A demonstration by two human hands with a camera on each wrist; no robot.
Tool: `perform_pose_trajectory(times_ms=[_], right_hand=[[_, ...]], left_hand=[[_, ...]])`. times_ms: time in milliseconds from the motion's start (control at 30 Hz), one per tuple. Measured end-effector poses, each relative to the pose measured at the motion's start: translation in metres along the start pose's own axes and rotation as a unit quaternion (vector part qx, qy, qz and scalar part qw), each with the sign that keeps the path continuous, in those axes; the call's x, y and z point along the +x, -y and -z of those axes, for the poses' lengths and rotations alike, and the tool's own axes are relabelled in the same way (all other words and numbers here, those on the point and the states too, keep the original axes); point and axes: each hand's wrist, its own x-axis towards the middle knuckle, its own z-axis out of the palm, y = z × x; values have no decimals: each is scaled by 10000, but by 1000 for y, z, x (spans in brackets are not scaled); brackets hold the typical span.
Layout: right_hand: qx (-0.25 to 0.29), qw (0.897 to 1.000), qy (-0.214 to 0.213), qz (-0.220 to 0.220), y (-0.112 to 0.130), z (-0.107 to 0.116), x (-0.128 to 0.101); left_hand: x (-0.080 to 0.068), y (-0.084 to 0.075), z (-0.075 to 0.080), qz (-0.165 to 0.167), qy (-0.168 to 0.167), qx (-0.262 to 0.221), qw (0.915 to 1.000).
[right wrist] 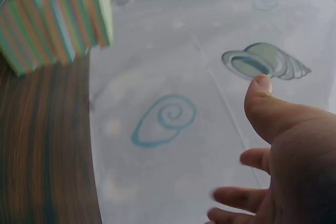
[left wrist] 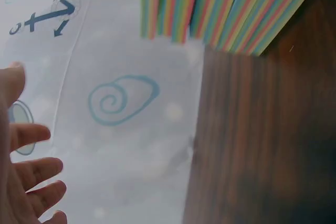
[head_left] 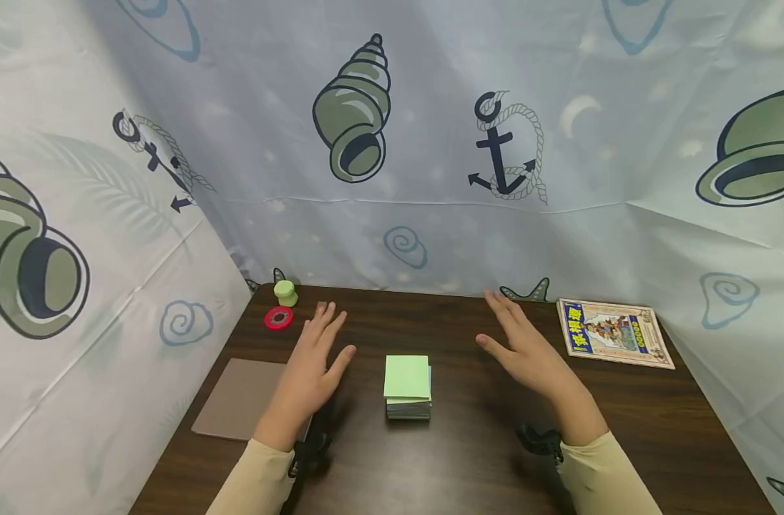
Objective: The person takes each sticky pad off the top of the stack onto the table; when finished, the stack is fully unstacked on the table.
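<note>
Large yellow characters down the left edge of the booklet [head_left: 614, 332], right of frame, too small to read

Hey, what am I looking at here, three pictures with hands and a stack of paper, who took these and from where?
A person wears three cameras: one on the head, one on each wrist. The head view shows a dark wooden table inside a printed curtain. The left hand and right hand hover open on either side of a stack of sticky notes, holding nothing. The wrist views show that same stack from the side, with its coloured edges. Also there: a brown pad, a red tape roll, a green cap-like piece and a booklet.
</note>
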Motion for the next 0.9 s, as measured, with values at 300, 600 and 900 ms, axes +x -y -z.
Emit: perform_pose_trajectory(times_ms=[300,600,900], right_hand=[[644,9974,107,300,34,-23,10],[1000,9919,252,736,53,-49,4],[960,9903,712,714,63,-62,6]], left_hand=[[-17,-1,-41,231,-201,-2366,9711],[-34,15,-88,-664,242,-5244,8485],[-33,19,-92,-525,912,-5583,8229]])
